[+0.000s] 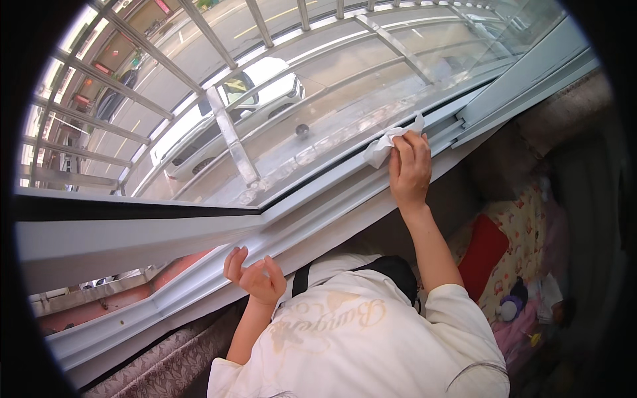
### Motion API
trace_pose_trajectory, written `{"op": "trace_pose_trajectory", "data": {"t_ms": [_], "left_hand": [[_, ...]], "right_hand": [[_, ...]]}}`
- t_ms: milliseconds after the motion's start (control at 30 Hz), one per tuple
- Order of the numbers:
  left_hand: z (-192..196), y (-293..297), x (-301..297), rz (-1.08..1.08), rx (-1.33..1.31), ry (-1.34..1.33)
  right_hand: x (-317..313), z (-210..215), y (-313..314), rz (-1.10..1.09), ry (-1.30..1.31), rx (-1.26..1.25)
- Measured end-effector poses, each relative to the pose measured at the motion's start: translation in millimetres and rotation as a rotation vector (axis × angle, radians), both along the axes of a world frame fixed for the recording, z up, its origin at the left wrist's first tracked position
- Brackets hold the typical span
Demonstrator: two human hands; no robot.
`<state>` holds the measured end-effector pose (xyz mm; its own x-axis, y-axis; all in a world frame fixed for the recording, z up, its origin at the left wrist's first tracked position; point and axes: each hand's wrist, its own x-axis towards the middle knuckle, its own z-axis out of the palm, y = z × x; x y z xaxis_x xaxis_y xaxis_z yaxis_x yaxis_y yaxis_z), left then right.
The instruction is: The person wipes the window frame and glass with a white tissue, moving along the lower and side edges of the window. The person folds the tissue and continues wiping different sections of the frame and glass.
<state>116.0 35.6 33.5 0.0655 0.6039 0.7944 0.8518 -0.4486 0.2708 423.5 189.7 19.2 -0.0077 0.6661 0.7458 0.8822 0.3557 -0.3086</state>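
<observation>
My right hand (413,166) is closed on a crumpled white tissue (380,150), held against the lower frame of the window (345,169). Part of the tissue sticks up past my fingertips towards the glass. My left hand (259,277) hangs over the white sill track (219,273), its fingers loosely bent and apart with nothing in them. The white sash (139,239) of the window stands to the left, above that hand.
Metal security bars (229,136) run outside the glass, with a white car (232,113) on the street below. Patterned curtain fabric (166,361) lies along the lower left. At right are a red cushion (483,249), floral bedding (527,232) and a plush toy (511,308).
</observation>
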Motion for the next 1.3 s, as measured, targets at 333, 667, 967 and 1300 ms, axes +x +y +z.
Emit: {"op": "trace_pose_trajectory", "data": {"t_ms": [333, 667, 967, 1300], "left_hand": [[2, 11, 10, 0.14, -0.049, -0.509], [1, -14, 17, 0.041, -0.324, -0.845], [62, -16, -11, -0.413, -0.72, -1.337], [63, -30, -55, -0.765, -1.083, -1.58]], "right_hand": [[-131, 12, -53, 0.544, -0.015, 0.016], [-142, 38, -61, 0.942, 0.598, -0.533], [-142, 59, -89, 1.292, 1.882, -1.296], [-172, 80, -104, 1.296, 1.29, -1.462]]}}
